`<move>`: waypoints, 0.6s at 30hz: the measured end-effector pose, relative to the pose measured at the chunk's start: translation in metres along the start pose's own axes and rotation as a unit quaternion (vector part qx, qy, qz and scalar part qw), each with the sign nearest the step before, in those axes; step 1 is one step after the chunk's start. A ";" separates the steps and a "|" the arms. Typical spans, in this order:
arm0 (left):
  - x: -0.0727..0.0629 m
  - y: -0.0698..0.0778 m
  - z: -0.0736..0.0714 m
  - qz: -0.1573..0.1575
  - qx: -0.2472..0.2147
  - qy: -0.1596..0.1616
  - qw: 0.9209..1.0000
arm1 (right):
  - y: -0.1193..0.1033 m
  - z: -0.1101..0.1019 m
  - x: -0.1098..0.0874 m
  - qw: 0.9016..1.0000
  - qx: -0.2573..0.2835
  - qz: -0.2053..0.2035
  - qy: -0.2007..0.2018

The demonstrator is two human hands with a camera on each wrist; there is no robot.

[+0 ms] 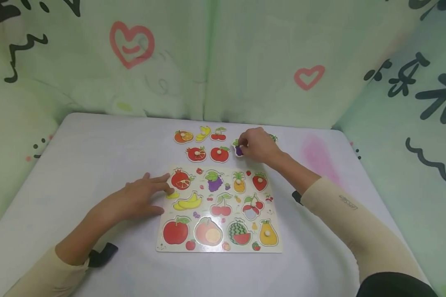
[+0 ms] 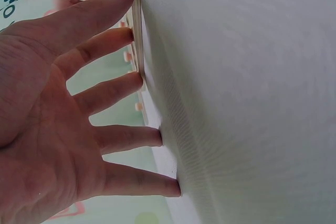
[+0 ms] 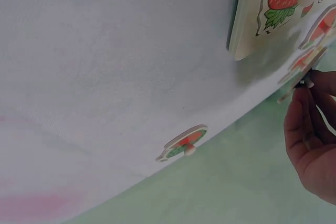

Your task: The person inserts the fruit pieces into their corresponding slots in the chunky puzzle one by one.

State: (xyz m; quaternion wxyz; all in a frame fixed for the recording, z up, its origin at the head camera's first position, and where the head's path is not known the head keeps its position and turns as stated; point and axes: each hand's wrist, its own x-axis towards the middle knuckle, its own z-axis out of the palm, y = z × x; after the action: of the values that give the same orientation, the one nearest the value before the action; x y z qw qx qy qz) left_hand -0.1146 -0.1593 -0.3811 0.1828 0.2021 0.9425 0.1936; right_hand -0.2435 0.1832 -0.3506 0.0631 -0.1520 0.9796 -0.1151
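My right hand (image 1: 259, 145) pinches a grape puzzle piece (image 1: 238, 149) behind the board; in the right wrist view the fingers (image 3: 297, 121) close on its knob and the piece is tilted. My left hand (image 1: 139, 197) lies at the left edge of the fruit puzzle board (image 1: 204, 198), fingers spread. In the left wrist view the thumb and some fingertips touch the board's side (image 2: 137, 35), while others reach the cloth. The strawberry piece (image 1: 259, 182), pineapple piece (image 1: 239, 185) and pear piece (image 1: 268, 237) sit in the board with knobs showing. Other fruit outlines there show no knob.
Behind the board lie an orange piece (image 1: 183, 137), bananas (image 1: 203, 134), cherries (image 1: 218, 136), a pomegranate (image 1: 196, 154) and a red round fruit piece (image 1: 219, 154). A watermelon piece (image 3: 184, 142) lies right of my right hand. Green curtains (image 1: 245, 62) border the white table (image 1: 107, 140).
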 end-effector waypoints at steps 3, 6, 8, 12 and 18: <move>0.000 0.000 0.000 0.001 -0.005 0.001 1.000 | -0.006 -0.001 -0.008 1.000 0.001 -0.008 0.003; 0.001 0.000 0.000 0.000 -0.007 0.002 1.000 | -0.013 -0.002 -0.015 1.000 0.009 -0.022 0.005; 0.001 0.001 0.001 -0.001 -0.007 0.002 1.000 | -0.019 -0.001 -0.020 0.999 0.016 -0.031 0.005; -0.001 0.000 0.001 0.001 -0.006 0.003 1.000 | -0.030 0.006 -0.028 0.998 0.028 -0.060 0.009; -0.003 0.001 0.000 0.004 -0.005 0.008 1.000 | -0.048 0.016 -0.039 0.995 0.026 -0.096 -0.009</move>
State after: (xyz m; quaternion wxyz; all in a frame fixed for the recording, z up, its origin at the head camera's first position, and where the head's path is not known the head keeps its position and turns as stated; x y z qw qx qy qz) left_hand -0.1117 -0.1596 -0.3796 0.1758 0.2039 0.9420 0.2005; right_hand -0.1903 0.1474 -0.3510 0.0641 -0.2447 0.9566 -0.1444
